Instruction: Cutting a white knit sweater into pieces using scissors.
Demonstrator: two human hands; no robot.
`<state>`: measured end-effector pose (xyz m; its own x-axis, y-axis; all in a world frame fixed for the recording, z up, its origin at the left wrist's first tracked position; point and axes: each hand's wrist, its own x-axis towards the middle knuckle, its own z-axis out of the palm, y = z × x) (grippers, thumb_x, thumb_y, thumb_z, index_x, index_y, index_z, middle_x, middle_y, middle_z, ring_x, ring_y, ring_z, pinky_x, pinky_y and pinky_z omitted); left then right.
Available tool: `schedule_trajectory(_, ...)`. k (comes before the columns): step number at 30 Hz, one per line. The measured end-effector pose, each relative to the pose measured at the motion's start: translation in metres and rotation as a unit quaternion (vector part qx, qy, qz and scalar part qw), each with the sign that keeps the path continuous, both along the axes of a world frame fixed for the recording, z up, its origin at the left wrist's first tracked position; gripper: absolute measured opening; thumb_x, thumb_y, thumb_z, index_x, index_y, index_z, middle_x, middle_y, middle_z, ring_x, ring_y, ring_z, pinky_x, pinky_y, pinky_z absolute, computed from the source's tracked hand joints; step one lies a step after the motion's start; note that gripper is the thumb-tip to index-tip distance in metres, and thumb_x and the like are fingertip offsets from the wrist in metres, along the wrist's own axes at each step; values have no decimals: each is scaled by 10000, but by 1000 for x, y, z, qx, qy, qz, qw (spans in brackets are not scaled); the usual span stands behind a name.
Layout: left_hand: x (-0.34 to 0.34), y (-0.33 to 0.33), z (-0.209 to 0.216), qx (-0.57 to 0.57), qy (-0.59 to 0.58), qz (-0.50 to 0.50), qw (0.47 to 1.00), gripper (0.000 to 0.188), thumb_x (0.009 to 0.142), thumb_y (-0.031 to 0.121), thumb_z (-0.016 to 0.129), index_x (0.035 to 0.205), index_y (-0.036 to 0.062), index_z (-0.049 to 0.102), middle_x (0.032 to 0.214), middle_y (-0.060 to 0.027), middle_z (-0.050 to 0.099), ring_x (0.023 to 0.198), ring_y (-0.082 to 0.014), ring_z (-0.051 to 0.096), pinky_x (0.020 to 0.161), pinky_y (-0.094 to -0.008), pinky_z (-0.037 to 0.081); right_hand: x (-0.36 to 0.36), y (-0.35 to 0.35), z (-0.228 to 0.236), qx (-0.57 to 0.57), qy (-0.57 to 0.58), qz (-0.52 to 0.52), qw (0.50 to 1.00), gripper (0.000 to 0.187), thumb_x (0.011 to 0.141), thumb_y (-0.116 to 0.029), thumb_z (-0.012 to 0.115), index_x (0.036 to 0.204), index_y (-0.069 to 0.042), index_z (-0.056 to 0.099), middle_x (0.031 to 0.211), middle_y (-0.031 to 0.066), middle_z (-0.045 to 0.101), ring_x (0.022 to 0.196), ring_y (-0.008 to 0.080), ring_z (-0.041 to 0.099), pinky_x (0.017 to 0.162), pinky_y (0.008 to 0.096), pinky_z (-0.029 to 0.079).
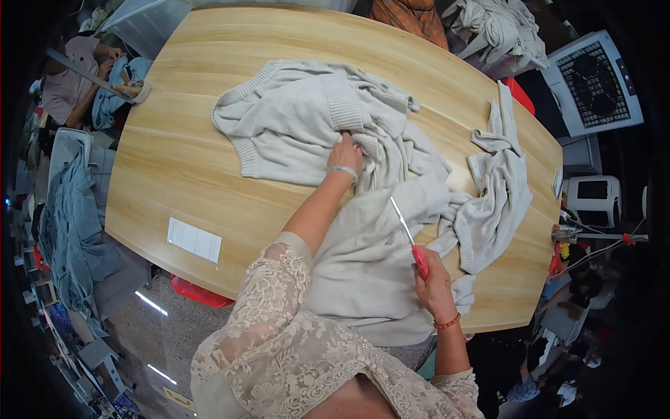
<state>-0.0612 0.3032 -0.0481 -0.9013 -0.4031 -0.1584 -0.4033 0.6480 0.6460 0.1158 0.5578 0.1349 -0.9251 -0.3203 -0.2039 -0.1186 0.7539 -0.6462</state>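
A light grey knitted cardigan (279, 126) with ribbed edges and buttons lies spread in the middle of the wooden table (167, 119). My left hand (347, 155) is closed on its knit, by a ribbed band, with the fingertips partly hidden in the folds. My right hand (434, 283) grips the red handle of a pair of scissors (403, 222), whose blades point away and to the left over more pale knitwear (370, 258). That knitwear drapes over the table's near edge toward my body. Another pale knit garment (494, 192) lies crumpled at the right.
White paper labels (194, 239) are stuck on the table's left part. A heap of pale knitwear (499, 31) stands beyond the far right edge, near a white-framed device with a dark grid (594, 82). Denim-blue garments (73, 216) hang at the left, where another person (73, 77) handles blue cloth.
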Motion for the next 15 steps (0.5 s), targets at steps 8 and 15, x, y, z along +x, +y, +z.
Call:
schedule_trajectory(8,53,6,8,-33,141,-323,935,925,709,366,773,1465,72,328,1418,-160,439,1312,-332,390,1072,-480,287,-34,21,-6,142,-31,-132,981,229,896,-253,636,930,-27,644,794,217,642,752,420,618,665,482,478)
schedule_trajectory(15,46,-84,-4,-250,181,-308,900,553,802,395,686,1273,137,555,1347,-110,491,1280,-313,404,1033,-515,289,-99,-8,-32,45,42,-94,994,355,875,-197,642,1192,-50,580,1143,202,630,996,399,613,843,437,494)
